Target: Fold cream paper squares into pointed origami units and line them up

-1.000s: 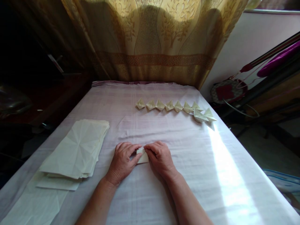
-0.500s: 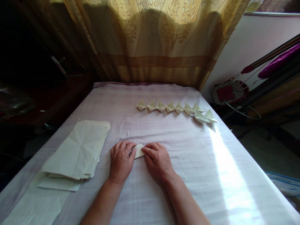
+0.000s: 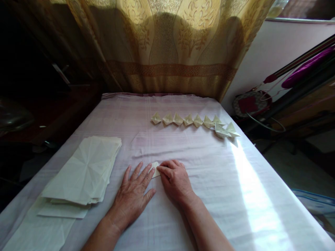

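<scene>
A small folded piece of paper (image 3: 156, 170) lies on the cloth between my hands, partly covered by fingers on both sides. My left hand (image 3: 135, 191) is spread flat, its fingertips over the paper's left edge and its thumb apart. My right hand (image 3: 176, 179) is closed, thumb and forefinger pinching the paper's right edge. Farther back, a row of folded paper boats (image 3: 188, 120) stands on the cloth, with two more nearer at its right end. To the left lies a stack of creased paper sheets (image 3: 86, 167).
A pale checked cloth (image 3: 209, 209) covers the table, with a bright sun strip at right. A gold patterned curtain (image 3: 167, 42) hangs at the back. Beyond the right edge are a round bag (image 3: 251, 104) and a plastic bag (image 3: 314, 202); dark furniture stands at left.
My left hand has opened from a pinch and spread flat, its fingers now stretched forward. The right hand keeps its pinch on the folded paper. The view has shifted slightly.
</scene>
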Demonstrator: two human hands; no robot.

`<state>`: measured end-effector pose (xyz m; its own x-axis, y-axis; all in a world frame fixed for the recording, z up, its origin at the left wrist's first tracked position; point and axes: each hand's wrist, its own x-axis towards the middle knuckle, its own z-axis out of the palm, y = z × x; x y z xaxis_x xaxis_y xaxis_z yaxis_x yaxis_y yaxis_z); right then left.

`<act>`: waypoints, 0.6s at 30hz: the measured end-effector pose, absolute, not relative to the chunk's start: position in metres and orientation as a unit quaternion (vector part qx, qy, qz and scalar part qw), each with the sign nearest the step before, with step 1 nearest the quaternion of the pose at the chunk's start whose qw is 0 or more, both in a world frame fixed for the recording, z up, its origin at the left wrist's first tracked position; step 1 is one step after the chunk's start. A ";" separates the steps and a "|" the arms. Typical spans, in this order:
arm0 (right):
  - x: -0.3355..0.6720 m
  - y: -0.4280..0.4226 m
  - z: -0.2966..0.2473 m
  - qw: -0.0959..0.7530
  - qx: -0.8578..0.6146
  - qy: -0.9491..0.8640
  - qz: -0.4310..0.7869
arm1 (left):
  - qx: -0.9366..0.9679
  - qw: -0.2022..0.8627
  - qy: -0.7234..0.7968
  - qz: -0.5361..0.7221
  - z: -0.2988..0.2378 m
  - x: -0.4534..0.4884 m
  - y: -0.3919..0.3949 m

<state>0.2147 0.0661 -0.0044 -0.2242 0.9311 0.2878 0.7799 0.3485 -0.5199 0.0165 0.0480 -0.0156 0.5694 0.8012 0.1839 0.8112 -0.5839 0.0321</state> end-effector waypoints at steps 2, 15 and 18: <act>0.215 0.066 -0.004 0.288 -0.554 -0.769 0.136 | -0.886 0.034 -0.455 -0.084 -0.016 0.017 0.047; 0.210 0.064 -0.005 0.157 -0.606 -0.771 0.116 | -0.893 0.047 -0.436 -0.099 -0.012 0.020 0.054; 0.209 0.064 -0.005 0.139 -0.623 -0.761 0.117 | -0.901 0.039 -0.421 -0.097 -0.012 0.012 0.054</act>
<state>0.2087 0.0639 -0.0047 -0.1861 0.9803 0.0663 0.9151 0.1975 -0.3515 0.0115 0.0536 -0.0123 0.6270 0.7509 0.2075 0.7659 -0.6428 0.0116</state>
